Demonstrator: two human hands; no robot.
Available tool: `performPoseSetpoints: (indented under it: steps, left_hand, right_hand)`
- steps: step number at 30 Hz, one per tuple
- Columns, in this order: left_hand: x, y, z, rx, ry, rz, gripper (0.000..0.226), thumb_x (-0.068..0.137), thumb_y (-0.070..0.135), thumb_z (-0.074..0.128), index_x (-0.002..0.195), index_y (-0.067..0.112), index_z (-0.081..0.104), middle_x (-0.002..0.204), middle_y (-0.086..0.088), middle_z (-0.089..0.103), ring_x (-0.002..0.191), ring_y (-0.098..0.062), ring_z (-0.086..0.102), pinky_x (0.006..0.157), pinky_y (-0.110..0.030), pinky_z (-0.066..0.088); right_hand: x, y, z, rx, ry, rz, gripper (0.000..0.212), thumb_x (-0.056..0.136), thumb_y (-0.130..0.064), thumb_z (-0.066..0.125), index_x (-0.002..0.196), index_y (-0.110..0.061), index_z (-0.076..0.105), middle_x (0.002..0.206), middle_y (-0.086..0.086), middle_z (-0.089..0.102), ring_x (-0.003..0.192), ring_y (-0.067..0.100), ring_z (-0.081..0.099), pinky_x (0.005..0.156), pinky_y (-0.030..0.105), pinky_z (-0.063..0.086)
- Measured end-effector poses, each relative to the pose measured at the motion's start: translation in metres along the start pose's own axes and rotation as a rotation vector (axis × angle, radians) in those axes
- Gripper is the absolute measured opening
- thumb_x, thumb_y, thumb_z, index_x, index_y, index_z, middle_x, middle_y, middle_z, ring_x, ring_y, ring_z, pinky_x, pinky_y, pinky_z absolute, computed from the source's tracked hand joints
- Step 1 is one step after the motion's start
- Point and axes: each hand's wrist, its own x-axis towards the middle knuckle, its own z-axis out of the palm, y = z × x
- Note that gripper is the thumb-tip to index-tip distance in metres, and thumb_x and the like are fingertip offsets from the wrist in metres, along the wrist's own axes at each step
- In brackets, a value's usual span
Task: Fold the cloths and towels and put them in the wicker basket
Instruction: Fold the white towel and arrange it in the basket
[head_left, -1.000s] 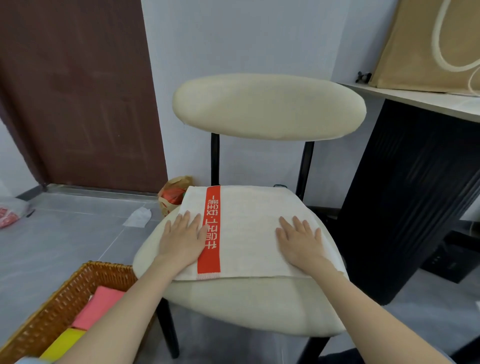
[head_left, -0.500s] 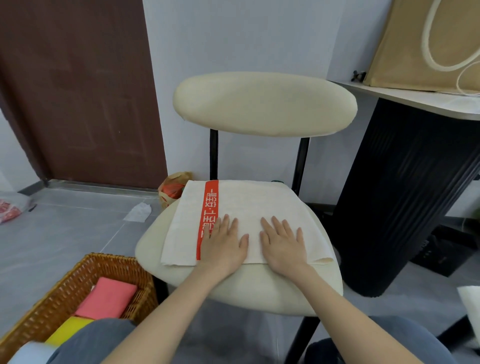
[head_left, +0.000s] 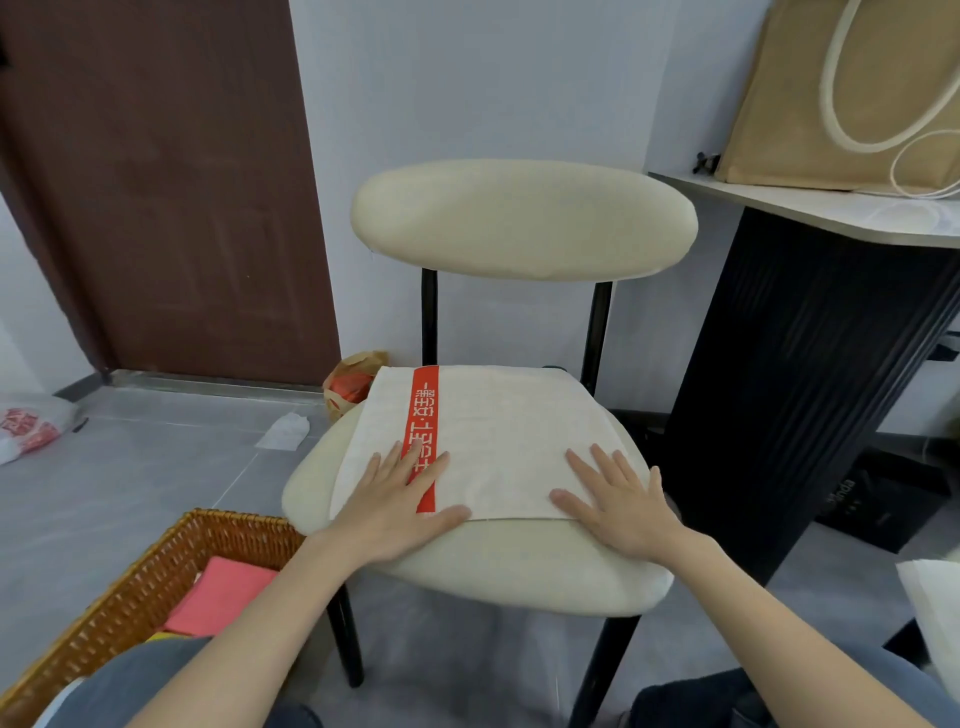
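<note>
1. Towel (head_left: 498, 431) flat on chair seat (head_left: 519, 566), pressed near its front edge by left hand (head_left: 395, 512) and right hand (head_left: 618, 509), fingers straight, well apart.
2. Risk of sliding off the cushion under uneven pushing.
3. Risk of unfolding if lifted by one edge toward wicker basket (head_left: 156, 577).

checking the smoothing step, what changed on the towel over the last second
Both hands slid apart from the middle of the towel: the left hand onto the red stripe, the right hand toward the right edge. Both stay flat, gripping nothing. The towel still lies on the chair seat.
</note>
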Motion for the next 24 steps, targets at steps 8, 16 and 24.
performPoseSetpoints:
  steps: [8,16,24]
  left_hand:
    - [-0.023,0.001,-0.016,0.133,-0.033,0.052,0.082,0.073,0.074,0.006,0.149,0.041,0.004,0.16,0.009,-0.001,0.148,-0.019,-0.001,0.118,-0.041,0.003]
    - [-0.009,-0.013,-0.018,0.009,-0.035,-0.129,0.049,0.098,0.054,0.02,0.146,0.047,0.016,0.16,0.003,0.005,0.146,-0.03,0.005,0.117,-0.052,0.015]
    - [-0.02,-0.006,-0.032,-0.057,-0.001,-0.075,0.047,0.101,0.044,0.028,0.147,0.036,0.026,0.157,0.005,0.02,0.143,-0.022,0.02,0.115,-0.036,0.021]
  right_hand:
    - [-0.016,-0.003,-0.011,-0.025,0.03,-0.059,0.071,0.081,-0.078,0.028,0.145,-0.05,0.021,0.159,-0.013,0.009,0.146,0.022,0.01,0.113,0.047,0.022]
    - [-0.011,-0.005,-0.005,0.419,0.326,0.249,0.04,0.089,-0.034,0.06,0.127,-0.028,0.054,0.143,0.002,0.035,0.123,0.033,0.038,0.083,0.031,0.03]
    - [0.001,-0.009,-0.006,1.328,0.456,0.451,0.061,0.075,0.001,0.071,0.131,-0.01,0.048,0.123,0.008,0.054,0.108,0.027,0.054,0.084,0.035,0.045]
